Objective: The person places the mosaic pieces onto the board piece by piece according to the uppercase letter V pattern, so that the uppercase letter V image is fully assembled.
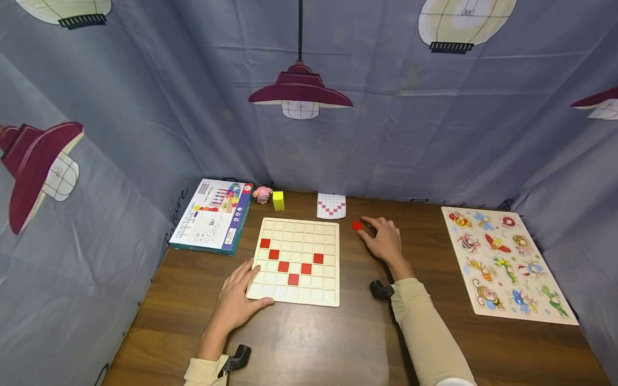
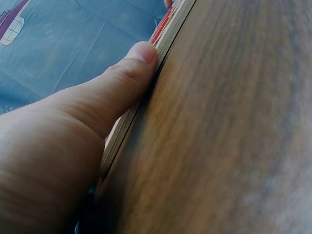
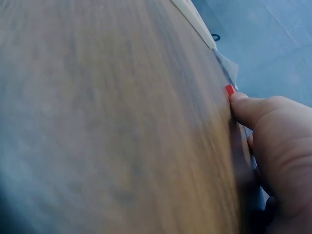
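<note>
A light wooden grid board (image 1: 323, 297) lies flat on the table with several red square tiles (image 1: 293, 279) set in it in a V shape. My left hand (image 1: 236, 300) rests at its near left corner, fingers extended along the left edge. The left thumb (image 2: 141, 53) presses against the board's near edge (image 2: 114, 141) in the left wrist view. Beyond the board's right side, my right hand (image 1: 386, 241) pinches a loose red tile (image 1: 357, 225) between thumb and index finger. That tile (image 3: 230, 90) shows at the thumb tip in the right wrist view.
A white card (image 1: 331, 206) with a printed red V grid lies behind the board. A yellow block (image 1: 278, 201), a pink figurine (image 1: 263, 194) and a flat box (image 1: 212, 217) are at the back left. An insect picture board (image 1: 507, 268) lies on the right. Curtains (image 1: 376, 134) surround the table.
</note>
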Tool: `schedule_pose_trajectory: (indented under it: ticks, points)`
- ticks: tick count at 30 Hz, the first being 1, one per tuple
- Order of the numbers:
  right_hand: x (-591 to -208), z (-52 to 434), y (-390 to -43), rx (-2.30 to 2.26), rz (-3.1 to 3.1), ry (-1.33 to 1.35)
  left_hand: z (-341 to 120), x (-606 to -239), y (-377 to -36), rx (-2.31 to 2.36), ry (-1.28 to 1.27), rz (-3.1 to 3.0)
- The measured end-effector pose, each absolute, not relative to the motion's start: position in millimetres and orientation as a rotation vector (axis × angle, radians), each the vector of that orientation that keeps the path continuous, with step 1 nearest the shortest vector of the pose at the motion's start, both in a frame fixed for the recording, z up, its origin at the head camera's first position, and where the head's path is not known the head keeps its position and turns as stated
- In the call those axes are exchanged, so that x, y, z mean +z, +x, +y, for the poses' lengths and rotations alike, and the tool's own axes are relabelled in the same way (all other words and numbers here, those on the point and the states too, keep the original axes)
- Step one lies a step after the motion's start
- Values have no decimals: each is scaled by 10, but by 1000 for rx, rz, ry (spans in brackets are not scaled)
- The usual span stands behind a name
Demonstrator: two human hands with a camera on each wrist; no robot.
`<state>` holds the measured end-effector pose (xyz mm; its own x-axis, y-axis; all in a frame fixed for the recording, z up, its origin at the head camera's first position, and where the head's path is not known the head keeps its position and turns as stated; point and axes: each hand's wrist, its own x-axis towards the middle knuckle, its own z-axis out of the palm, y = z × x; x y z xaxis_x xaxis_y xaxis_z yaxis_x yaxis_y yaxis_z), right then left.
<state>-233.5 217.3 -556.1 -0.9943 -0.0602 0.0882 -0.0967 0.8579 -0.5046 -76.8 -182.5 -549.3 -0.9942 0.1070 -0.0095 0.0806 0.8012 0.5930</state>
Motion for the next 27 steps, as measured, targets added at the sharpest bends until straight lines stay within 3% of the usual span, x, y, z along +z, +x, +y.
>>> schedule_pose_trajectory:
  ticks: [11, 27]
  points:
    - [-5575, 2167, -2354, 789, -2899, 186, -1822, -5469, -780, 958, 149, 2950]
    - [-5632, 1830, -1967, 1049, -2716, 430, -1833, -5498, -785, 952, 144, 2933]
